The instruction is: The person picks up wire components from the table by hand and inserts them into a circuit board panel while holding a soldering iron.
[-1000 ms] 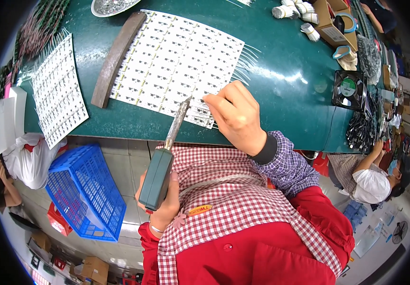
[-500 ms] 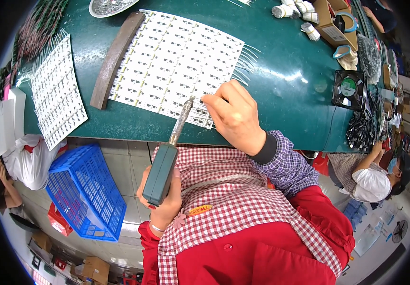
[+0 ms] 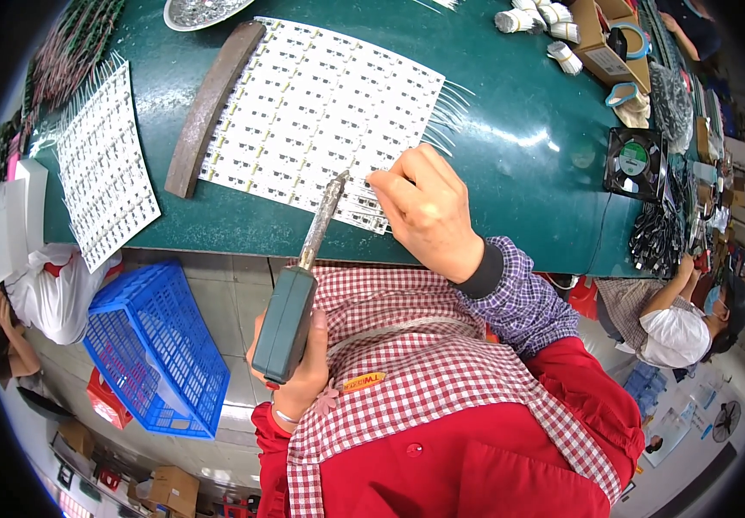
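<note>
1. Since the previous frame: soldering iron (image 3: 287,321) shifted slightly, its handle down and left; right hand (image 3: 428,207) practically unmoved.
2. Left hand (image 3: 310,367): fingers wrapped round the iron's green handle. Tip over the lower right part of the white circuit-board sheet (image 3: 320,112); contact cannot be told.
3. Right hand: thumb and forefinger pinched together beside the tip; whether they grip a wire, cannot tell.
4. Sheet lies on green table (image 3: 519,207), dark bar (image 3: 208,121) along its left edge.
</note>
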Demonstrator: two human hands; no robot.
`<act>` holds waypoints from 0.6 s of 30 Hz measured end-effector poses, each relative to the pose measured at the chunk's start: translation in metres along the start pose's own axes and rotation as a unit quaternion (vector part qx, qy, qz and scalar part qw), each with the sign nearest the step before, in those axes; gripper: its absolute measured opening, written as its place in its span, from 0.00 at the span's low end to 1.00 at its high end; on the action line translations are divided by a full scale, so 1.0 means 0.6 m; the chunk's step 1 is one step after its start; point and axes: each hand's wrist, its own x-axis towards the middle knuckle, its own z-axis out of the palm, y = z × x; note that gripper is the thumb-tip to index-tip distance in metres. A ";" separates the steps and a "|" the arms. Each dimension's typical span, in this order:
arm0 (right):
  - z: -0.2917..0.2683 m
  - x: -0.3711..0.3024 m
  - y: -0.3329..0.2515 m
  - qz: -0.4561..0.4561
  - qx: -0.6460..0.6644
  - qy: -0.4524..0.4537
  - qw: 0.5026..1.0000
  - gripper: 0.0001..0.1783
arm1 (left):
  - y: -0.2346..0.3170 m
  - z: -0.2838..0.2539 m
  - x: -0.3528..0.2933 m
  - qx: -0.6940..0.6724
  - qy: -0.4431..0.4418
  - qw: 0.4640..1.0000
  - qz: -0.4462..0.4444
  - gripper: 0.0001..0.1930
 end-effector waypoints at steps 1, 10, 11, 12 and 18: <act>0.000 0.000 0.000 0.003 0.000 0.000 1.000 0.12 | 0.000 -0.001 -0.001 0.002 -0.005 1.000 -0.005 0.13; -0.049 -0.001 -0.002 0.036 0.017 -0.034 0.999 0.12 | 0.000 -0.010 -0.003 -0.010 -0.035 0.999 -0.041 0.15; -0.055 0.002 -0.005 0.053 0.032 -0.013 0.998 0.11 | 0.001 -0.009 0.000 -0.008 -0.030 0.999 -0.039 0.14; -0.058 0.003 -0.007 0.072 0.046 0.008 0.996 0.11 | 0.001 -0.007 0.005 -0.008 -0.031 0.999 -0.038 0.14; -0.015 0.010 0.003 0.044 0.061 0.032 0.997 0.09 | 0.003 -0.001 0.018 0.015 -0.014 1.000 0.008 0.12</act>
